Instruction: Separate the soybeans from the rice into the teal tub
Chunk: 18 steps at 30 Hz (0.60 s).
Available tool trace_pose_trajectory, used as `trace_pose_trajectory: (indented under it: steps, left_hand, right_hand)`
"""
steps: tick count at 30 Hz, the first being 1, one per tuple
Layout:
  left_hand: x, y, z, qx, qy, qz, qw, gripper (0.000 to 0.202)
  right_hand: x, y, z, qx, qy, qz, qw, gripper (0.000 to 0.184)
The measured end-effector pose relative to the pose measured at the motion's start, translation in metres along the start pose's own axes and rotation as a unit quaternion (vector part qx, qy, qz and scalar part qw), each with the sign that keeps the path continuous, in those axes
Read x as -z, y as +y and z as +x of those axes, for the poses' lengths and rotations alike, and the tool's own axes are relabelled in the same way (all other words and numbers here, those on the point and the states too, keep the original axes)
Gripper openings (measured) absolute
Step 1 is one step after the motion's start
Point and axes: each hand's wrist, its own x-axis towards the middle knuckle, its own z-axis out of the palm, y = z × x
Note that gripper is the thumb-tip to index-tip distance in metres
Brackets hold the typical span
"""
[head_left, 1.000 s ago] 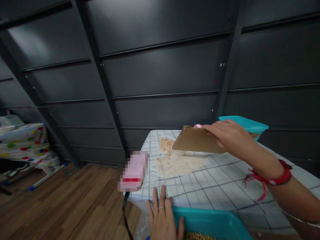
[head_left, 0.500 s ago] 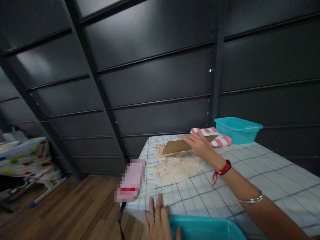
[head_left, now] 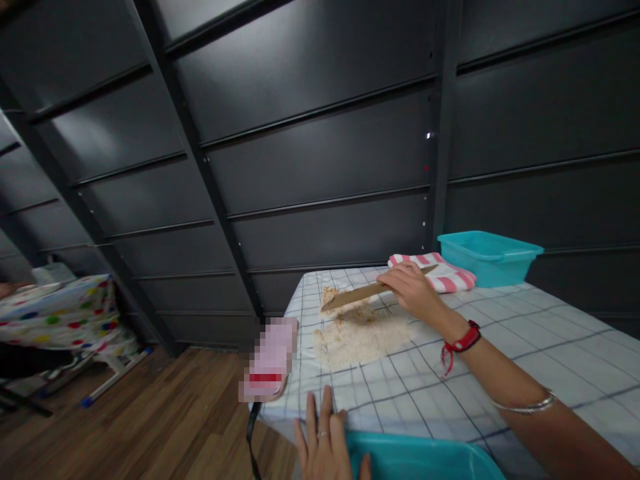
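Note:
My right hand (head_left: 413, 290) grips a flat strip of brown cardboard (head_left: 355, 295), tilted over the far part of a spread of pale grains like rice (head_left: 360, 343). Orange-yellow bits (head_left: 329, 293) lie among the grains, mostly along the far side and under the cardboard. At the near edge, my left hand (head_left: 325, 443) has its fingers stretched out toward the cloth and its thumb over the left side of a teal plastic basin (head_left: 415, 445). Most of that basin is cut off by the frame.
A second teal basin (head_left: 487, 260) stands at the back right beside a folded pink-and-white striped towel (head_left: 453, 275). A blurred pink object (head_left: 273, 357) with a black strap lies at the left edge of the checked tablecloth (head_left: 505, 340). Another table with a dotted cloth (head_left: 65, 313) stands far left.
The cardboard has tipped so that less of its face shows, and my right hand has shifted with it. My left hand stays by the near basin. The view has swung slightly left.

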Motion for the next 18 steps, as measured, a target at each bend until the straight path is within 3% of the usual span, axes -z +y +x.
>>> trace_pose_trajectory:
  steps: [8, 13, 18]
  left_hand:
    - [-0.006, -0.015, -0.001, 0.012, 0.006, -0.075, 0.997, 0.032]
    - [-0.007, -0.02, -0.002, 0.009, 0.012, -0.082, 0.997, 0.033]
    - [-0.009, -0.022, -0.002, 0.006, 0.015, -0.088, 0.996, 0.033]
  right_hand:
    - [-0.018, -0.034, 0.044, 0.055, -0.064, 0.044, 0.995, 0.025]
    - [-0.031, -0.033, 0.068, 0.075, -0.105, 0.047, 0.99, 0.019]
    - [-0.046, -0.028, 0.074, 0.083, -0.137, 0.061, 0.985, 0.011]
